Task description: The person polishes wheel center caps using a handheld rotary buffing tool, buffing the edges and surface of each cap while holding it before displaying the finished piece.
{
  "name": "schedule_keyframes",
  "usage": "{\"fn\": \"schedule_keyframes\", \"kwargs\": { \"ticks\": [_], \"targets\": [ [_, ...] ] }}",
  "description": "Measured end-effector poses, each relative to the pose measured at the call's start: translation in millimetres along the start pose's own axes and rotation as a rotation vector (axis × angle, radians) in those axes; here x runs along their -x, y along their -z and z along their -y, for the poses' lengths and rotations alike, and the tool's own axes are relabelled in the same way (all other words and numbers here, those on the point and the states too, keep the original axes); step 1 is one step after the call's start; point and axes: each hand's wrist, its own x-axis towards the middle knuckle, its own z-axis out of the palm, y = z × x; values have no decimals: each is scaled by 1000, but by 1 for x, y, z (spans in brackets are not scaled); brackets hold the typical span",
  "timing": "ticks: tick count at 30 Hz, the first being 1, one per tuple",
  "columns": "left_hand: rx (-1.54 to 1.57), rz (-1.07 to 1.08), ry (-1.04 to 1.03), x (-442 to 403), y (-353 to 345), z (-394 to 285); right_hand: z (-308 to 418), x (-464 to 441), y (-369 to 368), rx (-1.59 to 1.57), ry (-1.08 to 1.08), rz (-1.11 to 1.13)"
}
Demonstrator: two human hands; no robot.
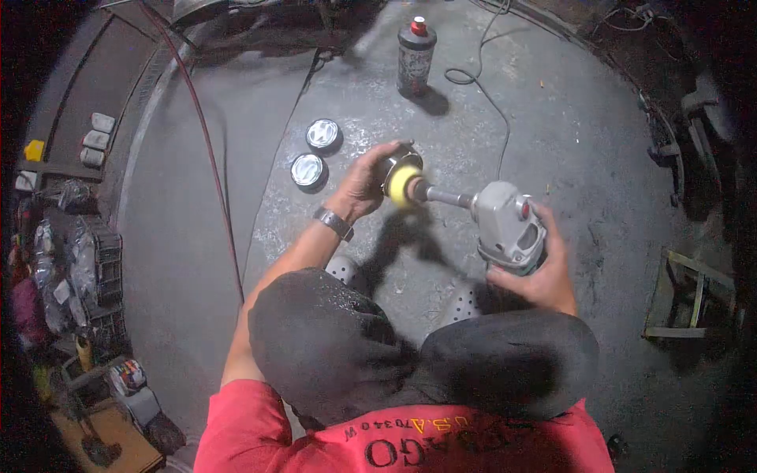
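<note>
Polisher gripped in right hand; left arm extended forward, 2 hands apart.

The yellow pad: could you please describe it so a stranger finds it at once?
From the red shirt, look past the knees to the right hand, which holds a grey power tool. Follow its metal shaft toward the left hand; at its end sits the round pad, bright yellow beside grey metal.

Your shirt is red with black and yellow lettering, your shoes pale with dark dots, your polisher grey, its pad yellow.
</note>
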Motion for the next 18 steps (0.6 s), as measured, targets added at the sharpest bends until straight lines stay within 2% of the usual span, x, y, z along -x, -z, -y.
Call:
{"fn": "schedule_keyframes", "kwargs": {
  "ticks": [3,7,10,13,18],
  "targets": [
    [33,0,4,-2,4,2,10,-1,-1,-14,-13,41],
    [12,1,16,1,6,2,-3,-1,-5,-133,-44,-97],
    [61,10,29,5,-1,-2,4,-1,-4,-136,-45,-35],
    [152,9,81,5,-1,-3,2,2,0,3,-17,46],
    [186,8,61,2,3,-2,8,0,-7,-148,-85,-76]
  ]
}}
